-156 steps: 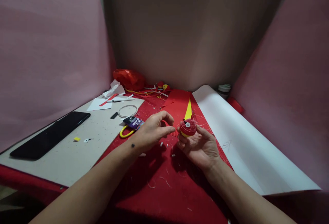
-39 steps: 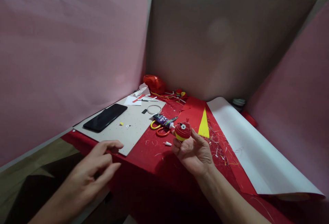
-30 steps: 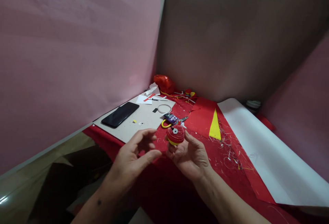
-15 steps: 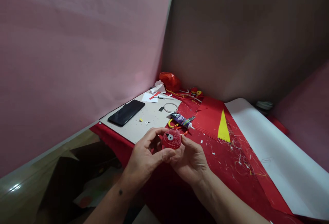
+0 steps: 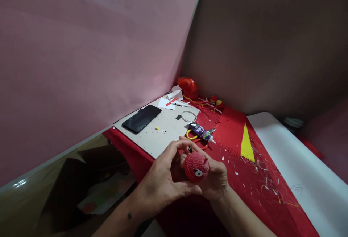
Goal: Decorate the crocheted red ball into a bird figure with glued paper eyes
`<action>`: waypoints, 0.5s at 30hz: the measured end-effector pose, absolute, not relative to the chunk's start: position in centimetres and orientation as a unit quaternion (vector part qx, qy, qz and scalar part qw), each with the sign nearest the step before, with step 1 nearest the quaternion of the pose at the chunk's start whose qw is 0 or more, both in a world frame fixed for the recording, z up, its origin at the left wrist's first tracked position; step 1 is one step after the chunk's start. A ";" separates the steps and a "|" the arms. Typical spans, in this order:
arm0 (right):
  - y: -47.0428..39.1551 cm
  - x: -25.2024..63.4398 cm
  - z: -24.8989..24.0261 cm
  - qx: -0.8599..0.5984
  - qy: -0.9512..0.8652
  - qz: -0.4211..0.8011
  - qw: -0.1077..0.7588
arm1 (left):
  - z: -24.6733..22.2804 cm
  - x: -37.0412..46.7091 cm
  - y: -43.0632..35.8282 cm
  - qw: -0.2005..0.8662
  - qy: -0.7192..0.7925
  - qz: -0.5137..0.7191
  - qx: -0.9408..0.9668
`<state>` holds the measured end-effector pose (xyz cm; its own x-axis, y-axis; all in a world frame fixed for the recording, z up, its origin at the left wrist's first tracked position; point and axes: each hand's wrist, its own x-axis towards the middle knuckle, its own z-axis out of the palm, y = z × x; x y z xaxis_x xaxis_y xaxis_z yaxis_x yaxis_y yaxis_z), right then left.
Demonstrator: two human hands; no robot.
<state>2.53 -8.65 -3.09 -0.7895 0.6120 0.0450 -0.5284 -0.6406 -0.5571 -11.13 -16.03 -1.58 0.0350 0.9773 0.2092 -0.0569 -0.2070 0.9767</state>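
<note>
Both hands (image 5: pixel 190 175) cupped close together

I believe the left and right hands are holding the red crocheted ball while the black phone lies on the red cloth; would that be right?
Not quite: the head view shows the black phone lying on the pale board, while the left hand and right hand are holding the red crocheted ball.

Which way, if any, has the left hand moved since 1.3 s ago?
Yes, rightward: left hand passed from left to right of grey board's near corner.
</note>
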 end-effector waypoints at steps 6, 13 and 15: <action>-8.7 2.4 -3.0 -0.058 -0.318 0.894 0.311 | -1.6 -10.8 -16.2 0.556 0.405 0.571 0.449; -8.3 2.5 -3.7 -0.066 -0.329 0.891 0.304 | -3.1 -10.6 -16.4 0.413 0.470 0.591 0.509; -8.3 2.5 -3.7 -0.071 -0.332 0.891 0.301 | -3.4 -10.4 -16.4 0.344 0.469 0.602 0.547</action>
<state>2.50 -8.27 -3.67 -0.8093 0.5828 0.0739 -0.4891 -0.5988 -0.6343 -10.44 -16.38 -3.40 -0.1639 0.9274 0.3362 0.0984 -0.3238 0.9410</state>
